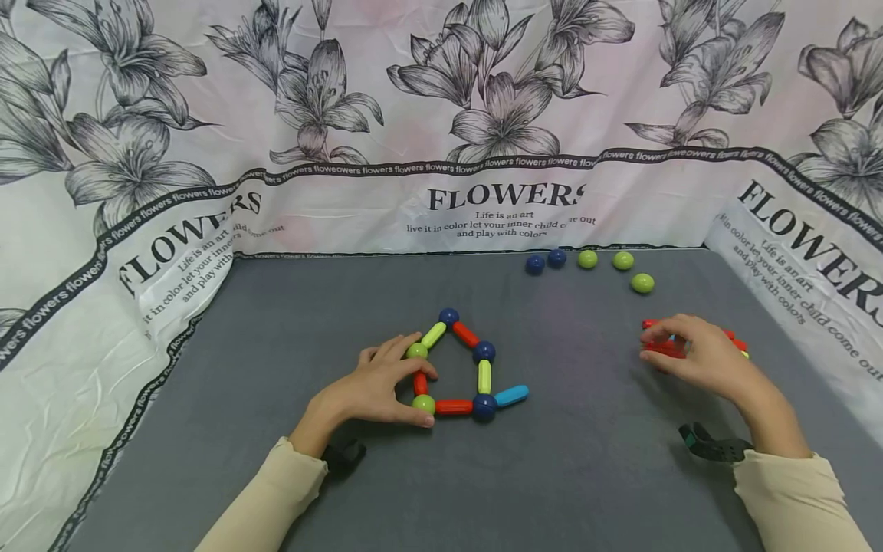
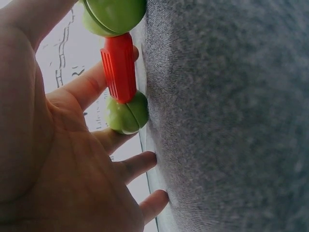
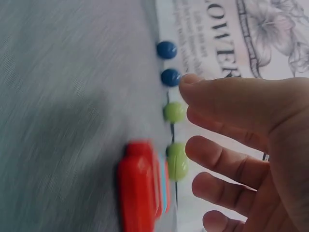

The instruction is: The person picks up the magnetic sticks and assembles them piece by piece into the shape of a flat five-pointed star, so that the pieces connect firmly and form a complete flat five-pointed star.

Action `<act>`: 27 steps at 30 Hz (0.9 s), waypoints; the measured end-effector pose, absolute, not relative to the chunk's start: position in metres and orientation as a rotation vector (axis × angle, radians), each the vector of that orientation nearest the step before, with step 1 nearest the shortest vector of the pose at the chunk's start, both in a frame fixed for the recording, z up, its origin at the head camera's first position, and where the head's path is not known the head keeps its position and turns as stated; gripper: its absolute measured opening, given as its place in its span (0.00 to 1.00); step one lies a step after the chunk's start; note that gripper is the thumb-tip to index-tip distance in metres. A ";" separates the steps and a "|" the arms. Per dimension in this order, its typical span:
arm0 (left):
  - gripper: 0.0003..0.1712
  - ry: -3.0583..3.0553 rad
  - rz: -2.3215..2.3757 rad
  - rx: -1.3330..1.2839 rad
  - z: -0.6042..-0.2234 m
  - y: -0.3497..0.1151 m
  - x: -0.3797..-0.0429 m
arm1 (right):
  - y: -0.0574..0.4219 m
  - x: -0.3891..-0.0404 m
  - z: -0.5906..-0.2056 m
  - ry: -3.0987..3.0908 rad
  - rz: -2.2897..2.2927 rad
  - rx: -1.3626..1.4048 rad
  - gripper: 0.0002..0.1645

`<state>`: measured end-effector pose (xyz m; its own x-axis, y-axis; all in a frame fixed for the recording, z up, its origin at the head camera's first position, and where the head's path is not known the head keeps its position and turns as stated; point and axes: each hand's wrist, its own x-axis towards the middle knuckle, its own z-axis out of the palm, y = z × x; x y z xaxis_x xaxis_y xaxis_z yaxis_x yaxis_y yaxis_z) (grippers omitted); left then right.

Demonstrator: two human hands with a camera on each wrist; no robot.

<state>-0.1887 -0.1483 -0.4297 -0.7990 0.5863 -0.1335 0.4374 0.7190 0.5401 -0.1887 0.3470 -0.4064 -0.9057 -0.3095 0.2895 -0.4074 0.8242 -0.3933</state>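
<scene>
A closed five-sided ring of short rods and balls lies on the grey cloth in the head view. My left hand [image 1: 372,389] rests at its left side with fingers spread. The index finger crosses the left red rod [image 2: 118,67], the thumb lies at the near green ball [image 1: 423,404], and another finger touches the far green ball [image 2: 128,113]. A blue rod [image 1: 511,395] sticks out from the navy ball [image 1: 484,406] at the ring's near right corner. My right hand [image 1: 704,359] hovers over a group of loose rods [image 3: 137,193], fingers loosely bent around nothing.
Two loose navy balls [image 1: 534,264] and several green balls [image 1: 642,284] lie near the cloth's back edge. A white flower-printed sheet [image 1: 510,207] rises behind and along both sides of the grey cloth [image 1: 552,483].
</scene>
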 end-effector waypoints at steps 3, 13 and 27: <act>0.34 2.630 0.722 0.802 -0.430 -0.147 -0.188 | 0.361 -0.184 -0.411 -2.798 0.554 0.583 0.15; 0.35 2.631 0.711 0.793 -0.433 -0.149 -0.189 | 0.384 -0.172 -0.420 -2.932 0.429 0.557 0.16; 0.35 2.625 0.703 0.787 -0.429 -0.151 -0.191 | 0.380 -0.179 -0.422 -2.952 0.398 0.591 0.13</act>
